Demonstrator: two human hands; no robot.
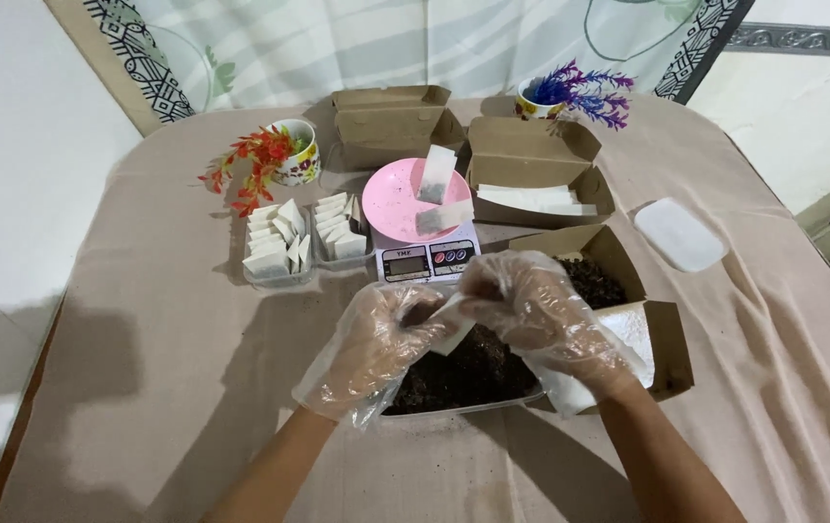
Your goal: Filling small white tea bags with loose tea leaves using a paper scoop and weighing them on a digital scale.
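Note:
Both my hands wear thin clear plastic gloves. My left hand (368,349) and my right hand (539,312) together pinch a small white paper sachet (451,334) above a clear tray of dark loose crumbly material (463,376). Behind them stands a small digital kitchen scale (427,260) with a pink round plate (386,201); two filled sachets (436,194) lie on that plate.
Two clear tubs of white sachets (279,242) sit left of the scale. Open cardboard boxes (531,165) stand behind and to the right, one holding dark material (597,283). Two cups with artificial plants (279,155) stand at the back. A white lid (678,232) lies right.

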